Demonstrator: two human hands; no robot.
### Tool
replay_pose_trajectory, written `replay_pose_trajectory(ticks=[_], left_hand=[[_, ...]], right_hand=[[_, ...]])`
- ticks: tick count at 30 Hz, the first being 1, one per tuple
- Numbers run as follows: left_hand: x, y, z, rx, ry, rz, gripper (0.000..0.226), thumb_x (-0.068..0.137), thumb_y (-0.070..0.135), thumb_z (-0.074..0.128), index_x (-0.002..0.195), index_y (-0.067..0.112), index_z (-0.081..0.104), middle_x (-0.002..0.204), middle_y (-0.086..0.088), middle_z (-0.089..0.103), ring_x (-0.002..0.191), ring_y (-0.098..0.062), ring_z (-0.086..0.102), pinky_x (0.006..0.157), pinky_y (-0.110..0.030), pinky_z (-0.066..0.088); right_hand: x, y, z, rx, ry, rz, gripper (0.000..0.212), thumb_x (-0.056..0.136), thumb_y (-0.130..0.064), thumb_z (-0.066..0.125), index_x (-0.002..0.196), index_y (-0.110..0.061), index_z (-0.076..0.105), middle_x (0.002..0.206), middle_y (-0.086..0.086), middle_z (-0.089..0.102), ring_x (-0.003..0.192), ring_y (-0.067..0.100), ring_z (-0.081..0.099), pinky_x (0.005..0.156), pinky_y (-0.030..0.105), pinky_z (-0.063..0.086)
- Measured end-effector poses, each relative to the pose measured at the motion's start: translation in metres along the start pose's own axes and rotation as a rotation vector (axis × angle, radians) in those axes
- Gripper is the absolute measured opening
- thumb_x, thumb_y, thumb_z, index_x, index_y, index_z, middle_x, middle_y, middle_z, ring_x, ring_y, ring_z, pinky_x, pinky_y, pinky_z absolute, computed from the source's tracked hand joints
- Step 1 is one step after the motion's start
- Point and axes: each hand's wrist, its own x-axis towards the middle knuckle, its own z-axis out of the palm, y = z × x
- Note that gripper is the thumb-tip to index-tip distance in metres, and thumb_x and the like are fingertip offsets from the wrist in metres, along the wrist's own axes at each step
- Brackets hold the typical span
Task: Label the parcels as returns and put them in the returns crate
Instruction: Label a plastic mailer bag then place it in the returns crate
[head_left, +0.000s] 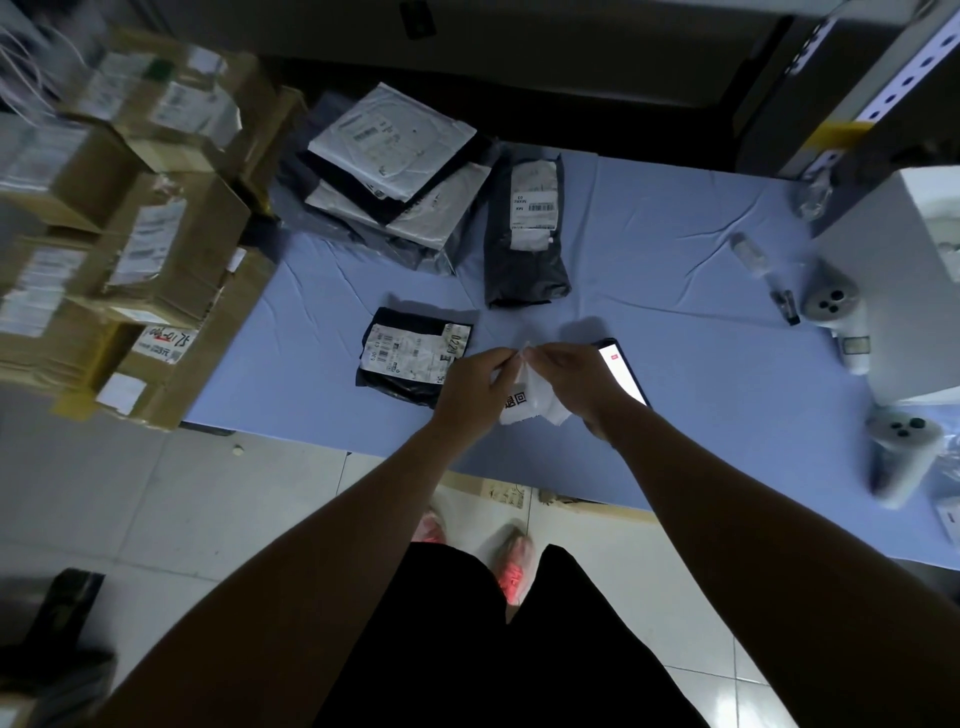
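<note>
Above the table's front edge, my left hand (475, 387) and my right hand (576, 382) both pinch a white returns label (530, 397) with black print at its top corner; the two layers of paper are parted there. A small black parcel (413, 353) with a white shipping label lies flat just left of my left hand. A longer black parcel (524, 234) lies farther back in the middle. A pile of white and black parcels (400, 171) sits at the back left of the table.
The table has a blue cloth (675, 249). A lit phone (623, 371) lies right of my right hand. Stacked cardboard boxes (135, 234) stand to the left. A white machine (914, 291) and grey rolls (904, 457) stand at the right edge.
</note>
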Motion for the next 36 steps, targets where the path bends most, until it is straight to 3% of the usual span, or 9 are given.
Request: replay_pose_trajectory(ticks=[4,8,11,15,19,25,28,32,36], left_hand=[[0.007,0.003,-0.005,-0.111,-0.084,-0.093,0.032,0.102,0.029,0.053,0.115,0.006,0.071,0.105,-0.011,0.074,0.098,-0.020,0.068,0.081,-0.032,0.053],[0.010,0.001,-0.007,-0.045,-0.039,-0.057,0.037,0.101,0.025,0.055,0.131,0.004,0.062,0.126,-0.011,0.067,0.117,-0.019,0.062,0.094,-0.019,0.044],[0.010,-0.002,-0.008,0.022,0.094,0.075,0.028,0.098,0.021,0.058,0.116,0.002,0.070,0.108,-0.012,0.072,0.100,-0.021,0.068,0.084,-0.017,0.046],[0.011,0.003,-0.006,0.029,0.087,0.125,0.028,0.097,0.024,0.056,0.104,0.002,0.073,0.090,-0.013,0.072,0.081,-0.021,0.067,0.072,-0.037,0.054],[0.017,0.000,-0.009,-0.012,0.090,0.082,0.023,0.095,0.022,0.059,0.099,0.004,0.073,0.089,-0.005,0.073,0.080,-0.014,0.066,0.072,-0.027,0.052],[0.023,-0.001,-0.012,-0.018,0.058,0.008,0.013,0.091,0.015,0.066,0.092,0.003,0.072,0.085,-0.003,0.072,0.074,-0.003,0.060,0.068,-0.004,0.039],[0.026,-0.002,-0.014,-0.052,0.032,-0.052,0.009,0.089,0.010,0.068,0.087,0.002,0.073,0.082,-0.005,0.072,0.072,0.003,0.060,0.066,-0.003,0.038],[0.026,0.001,-0.014,-0.066,0.023,-0.119,0.014,0.089,0.008,0.067,0.076,0.010,0.067,0.067,0.005,0.062,0.063,0.009,0.057,0.060,-0.006,0.037],[0.024,0.001,-0.012,-0.073,0.026,-0.111,0.015,0.090,0.007,0.065,0.076,0.011,0.065,0.070,0.002,0.064,0.063,0.005,0.057,0.062,-0.007,0.038]], right_hand=[[0.004,0.004,-0.002,-0.005,-0.011,0.000,0.021,0.099,-0.037,0.056,0.090,-0.023,0.069,0.086,0.003,0.067,0.079,0.019,0.059,0.066,0.029,0.044],[0.013,0.004,-0.002,-0.051,-0.026,0.005,0.025,0.095,-0.041,0.060,0.103,-0.022,0.073,0.096,0.001,0.071,0.091,0.026,0.064,0.077,0.037,0.050],[0.016,0.005,-0.002,-0.012,0.001,0.004,0.021,0.093,-0.038,0.064,0.100,-0.022,0.075,0.094,0.001,0.072,0.093,0.028,0.065,0.081,0.040,0.051],[0.018,-0.001,-0.004,0.039,0.014,0.002,0.021,0.093,-0.034,0.065,0.103,-0.018,0.076,0.092,0.001,0.073,0.091,0.025,0.067,0.074,0.034,0.050],[0.022,-0.004,-0.003,0.054,-0.008,-0.003,0.016,0.094,-0.030,0.066,0.101,-0.019,0.076,0.093,-0.001,0.074,0.095,0.021,0.067,0.083,0.034,0.051],[0.021,-0.003,-0.003,-0.065,-0.019,-0.067,0.018,0.098,-0.028,0.058,0.094,-0.017,0.072,0.087,0.006,0.069,0.081,0.019,0.060,0.071,0.030,0.044],[0.019,-0.001,-0.002,-0.132,-0.026,-0.114,0.016,0.099,-0.024,0.057,0.101,-0.014,0.070,0.087,-0.003,0.067,0.086,0.018,0.062,0.074,0.027,0.047],[0.017,0.001,0.001,-0.168,-0.008,-0.161,0.013,0.099,-0.022,0.057,0.093,-0.017,0.067,0.080,-0.012,0.064,0.082,0.008,0.061,0.075,0.023,0.047],[0.017,0.004,0.002,-0.191,-0.011,-0.165,0.016,0.100,-0.020,0.056,0.095,-0.012,0.068,0.080,-0.010,0.063,0.081,0.009,0.059,0.077,0.028,0.047]])
